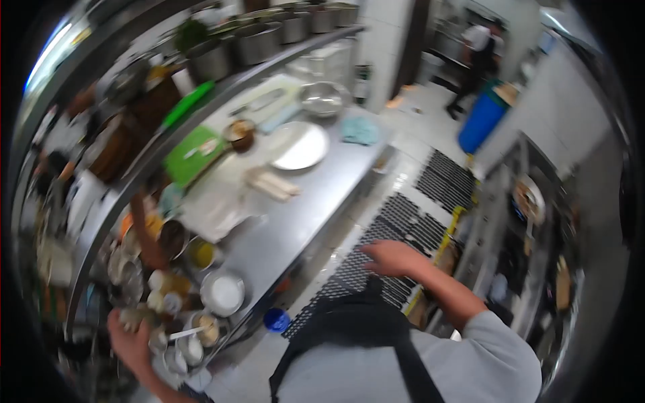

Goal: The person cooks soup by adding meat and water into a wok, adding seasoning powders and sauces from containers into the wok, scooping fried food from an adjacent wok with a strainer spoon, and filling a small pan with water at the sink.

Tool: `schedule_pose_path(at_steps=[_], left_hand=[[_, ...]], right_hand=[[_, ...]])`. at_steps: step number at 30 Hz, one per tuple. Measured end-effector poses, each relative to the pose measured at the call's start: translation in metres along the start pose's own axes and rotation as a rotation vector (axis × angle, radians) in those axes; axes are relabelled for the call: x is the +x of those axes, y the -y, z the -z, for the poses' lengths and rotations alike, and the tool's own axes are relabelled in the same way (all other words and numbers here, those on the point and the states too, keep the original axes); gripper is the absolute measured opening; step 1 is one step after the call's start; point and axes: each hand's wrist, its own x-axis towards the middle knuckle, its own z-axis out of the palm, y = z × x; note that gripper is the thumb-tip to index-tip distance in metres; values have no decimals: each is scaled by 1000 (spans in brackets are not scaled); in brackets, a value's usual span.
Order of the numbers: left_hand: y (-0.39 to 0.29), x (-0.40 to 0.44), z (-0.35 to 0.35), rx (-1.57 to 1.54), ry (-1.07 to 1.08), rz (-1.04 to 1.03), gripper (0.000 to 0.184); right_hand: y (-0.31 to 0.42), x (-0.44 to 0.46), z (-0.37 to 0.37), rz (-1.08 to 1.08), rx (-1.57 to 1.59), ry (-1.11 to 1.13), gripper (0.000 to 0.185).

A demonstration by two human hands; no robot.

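My left hand is at the lower left among small containers, its fingers curled around a pale greyish item that is too blurred to name. Close to it stand a small tub of light-coloured food with a white-handled utensil across it, and a cup of white contents. A white bowl sits a little farther along the steel counter. Over the floor mat, away from the counter, my right hand hangs with its fingers loosely stretched and nothing visible in it.
Another person's arm reaches under the shelf. The counter holds a white plate, green board and metal bowl. A stove with a pan is at right. A person stands behind a blue bin.
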Motion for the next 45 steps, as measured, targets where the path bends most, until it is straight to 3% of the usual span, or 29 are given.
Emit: schedule_pose_path(at_steps=[2,4,7,9,10,11,14,17,20,21,24,30,34,36,38,42,45], left_hand=[[-5,5,-3,55,-71,-333,64],[-18,13,-30,-194,148,-396,65],[-168,-22,-50,50,435,-654,67],[-226,-46,-91,-248,528,-810,54],[-252,-54,-106,-194,622,-853,56],[-242,-56,-154,-453,761,-830,72],[-315,-91,-200,-629,873,-914,77],[-377,-138,-221,-860,891,-787,80],[-426,-162,-229,-992,1159,-746,65],[-433,-160,-241,-923,1290,-586,51],[-473,-181,-266,-726,1611,-410,45],[-552,-235,-320,-566,1819,-210,38],[-609,-264,-332,-447,1726,-258,39],[-629,-271,-337,-408,1704,-275,40],[-645,-276,-341,-376,1701,-263,40],[-655,-274,-354,-353,1750,-193,40],[-659,-273,-358,-367,1751,-194,39]], right_hand=[[30,2,2,152,130,-121,48],[59,14,-11,369,251,-168,58],[96,21,-15,641,381,-401,73],[96,5,-9,702,410,-508,79],[95,-3,-2,688,428,-537,80],[88,-9,2,680,445,-564,82],[46,-30,3,504,589,-609,77],[-10,-60,4,354,593,-823,72],[-69,-97,10,111,663,-945,73],[-92,-108,13,13,691,-963,74],[-175,-132,12,-216,717,-1094,78],[-367,-199,26,-764,899,-1227,73],[-481,-234,29,-961,905,-1362,73],[-527,-253,33,-959,889,-1459,75],[-563,-271,44,-1122,887,-1360,77],[-641,-281,38,-1096,970,-1409,73],[-653,-295,56,-880,1205,-1358,65]])
